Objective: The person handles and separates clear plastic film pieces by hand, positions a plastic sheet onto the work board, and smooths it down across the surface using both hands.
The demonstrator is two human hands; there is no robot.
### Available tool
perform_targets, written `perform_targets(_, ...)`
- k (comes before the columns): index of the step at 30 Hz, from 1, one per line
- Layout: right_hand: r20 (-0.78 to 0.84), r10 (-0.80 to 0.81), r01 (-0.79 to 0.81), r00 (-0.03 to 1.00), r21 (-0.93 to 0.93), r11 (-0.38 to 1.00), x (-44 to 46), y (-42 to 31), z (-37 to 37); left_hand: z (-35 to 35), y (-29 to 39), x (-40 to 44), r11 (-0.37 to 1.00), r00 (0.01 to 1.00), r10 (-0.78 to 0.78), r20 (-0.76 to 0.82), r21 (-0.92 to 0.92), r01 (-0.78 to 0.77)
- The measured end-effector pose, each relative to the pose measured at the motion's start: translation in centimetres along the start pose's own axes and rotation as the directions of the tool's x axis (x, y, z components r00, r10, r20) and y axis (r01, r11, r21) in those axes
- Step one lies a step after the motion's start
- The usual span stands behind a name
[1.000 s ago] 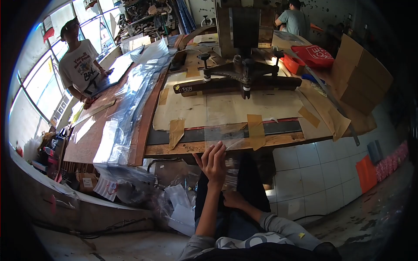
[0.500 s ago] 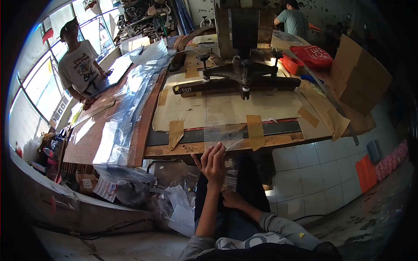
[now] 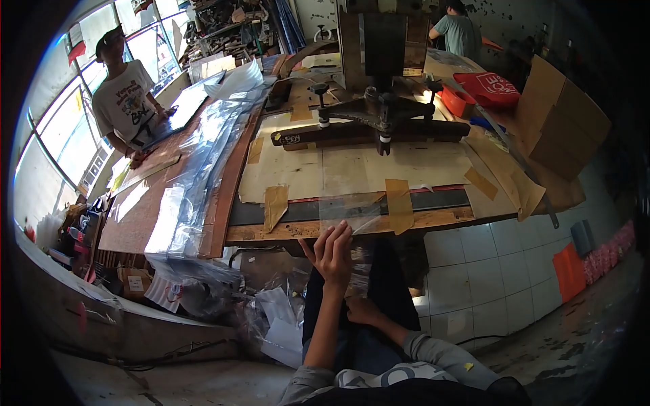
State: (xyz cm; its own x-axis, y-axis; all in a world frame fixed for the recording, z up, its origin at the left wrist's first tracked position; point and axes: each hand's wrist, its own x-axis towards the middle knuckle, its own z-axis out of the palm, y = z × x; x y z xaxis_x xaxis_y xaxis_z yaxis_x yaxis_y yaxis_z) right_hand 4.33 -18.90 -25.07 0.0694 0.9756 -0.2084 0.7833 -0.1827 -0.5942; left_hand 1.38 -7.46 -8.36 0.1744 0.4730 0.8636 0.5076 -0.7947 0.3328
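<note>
My left hand [image 3: 332, 254] is at the table's front edge, fingers stretched out and slightly apart. Its fingertips touch a clear plastic sheet [image 3: 342, 203], which lies over the wooden edge strip and the dark strip behind it. The thumb is hidden. Low in front of my lap, my right hand [image 3: 363, 310] has its fingers curled in; whatever they may hold is hidden. Beyond the sheet, a dark metal press bar [image 3: 433, 128] with a three-armed bracket [image 3: 382, 108] stands over a pale board [image 3: 284, 169]. Brown tape [image 3: 399, 205] crosses the dark strip.
On the left, long plastic sheeting [image 3: 196, 183] covers part of a reddish-brown table [image 3: 145, 220], where another person [image 3: 128, 95] stands. A metal ruler [image 3: 518, 157], red bag [image 3: 487, 86] and cardboard box [image 3: 558, 118] are on the right. Someone else [image 3: 458, 34] is at the back.
The view has shifted very slightly. Both hands and the plastic sheet keep practically the same positions.
</note>
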Motion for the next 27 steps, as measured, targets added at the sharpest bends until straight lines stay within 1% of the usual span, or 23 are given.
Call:
perform_targets(5,0.001,0.003,-0.003,1.000,0.001,1.000,-0.1,-0.2,-0.2,-0.2,0.2,0.2,1.000,1.000,0.004,-0.005,-0.025,-0.004)
perform_targets(15,-0.027,-0.052,0.051,0.998,-0.018,0.999,-0.2,-0.3,-0.4,-0.1,0.0,-0.1,1.000,1.000,-0.001,-0.004,-0.031,0.000)
perform_targets(20,-0.025,-0.028,0.028,0.999,0.000,1.000,-0.2,-0.2,-0.3,0.0,0.1,-0.1,1.000,1.000,-0.025,-0.006,0.011,0.025)
perform_targets(23,0.009,-0.012,0.012,1.000,0.019,1.000,-0.3,-0.5,-0.7,-0.3,0.5,-0.5,0.998,0.999,-0.052,0.003,0.043,0.052)
perform_targets(24,-0.026,-0.030,0.031,0.999,0.024,0.999,-0.2,-0.5,-0.6,-0.3,0.6,-0.4,0.997,0.998,-0.061,0.005,0.055,0.061)
perform_targets(27,-0.107,-0.086,0.087,0.991,0.010,0.996,-0.5,-0.4,-0.2,-0.8,1.2,-0.1,0.992,0.990,-0.119,-0.071,0.029,0.121)
